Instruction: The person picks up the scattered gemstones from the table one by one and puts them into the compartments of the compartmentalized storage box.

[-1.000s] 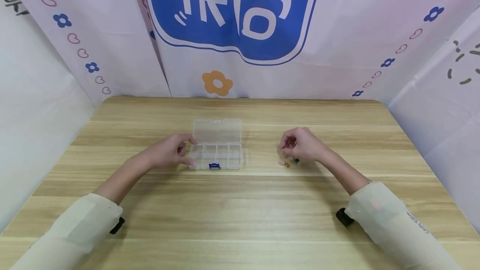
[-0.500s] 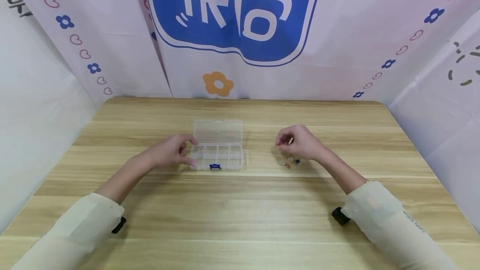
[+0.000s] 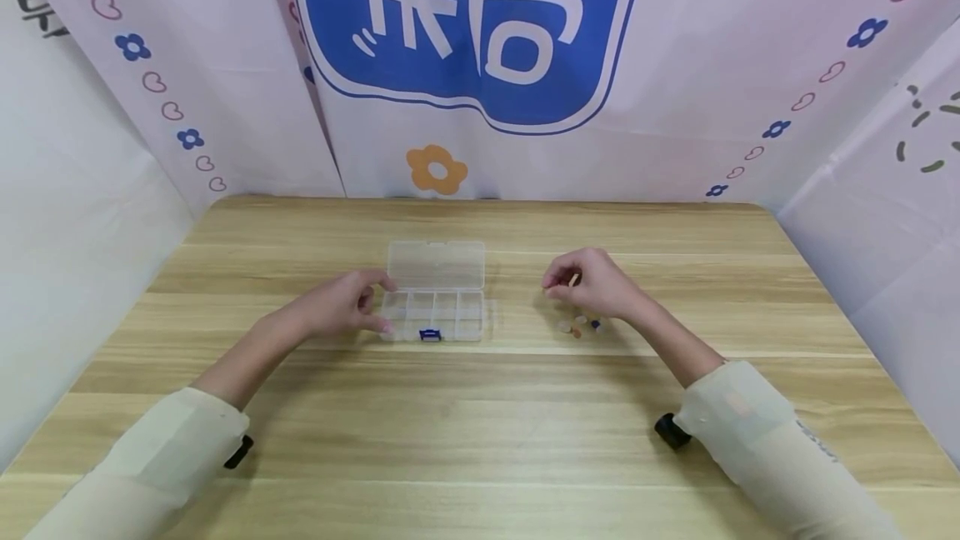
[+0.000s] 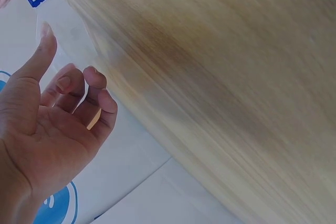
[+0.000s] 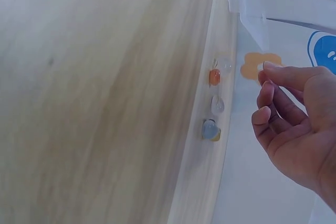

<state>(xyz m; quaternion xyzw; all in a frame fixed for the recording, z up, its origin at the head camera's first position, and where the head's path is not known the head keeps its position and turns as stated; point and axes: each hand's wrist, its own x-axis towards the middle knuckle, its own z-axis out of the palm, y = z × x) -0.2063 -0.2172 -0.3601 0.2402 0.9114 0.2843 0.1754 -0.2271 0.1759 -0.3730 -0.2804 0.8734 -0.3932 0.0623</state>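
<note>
Well, R hand (image 3: 600, 284) pinches prob. a bead, hidden; slack pinch could drop it. L hand (image 3: 339, 304) grips clear box (image 3: 444, 308).

clear compartment box (image 3: 446, 325) | lid (image 3: 437, 265) open | small rounded pieces (image 3: 577, 334) clustered to its right

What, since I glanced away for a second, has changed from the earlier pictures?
The right hand has moved left toward the box, away from the beads, leaving them more in view. Whether it pinches anything, I cannot tell. The left hand stays at the box's left end, and the lid is still open.
</note>
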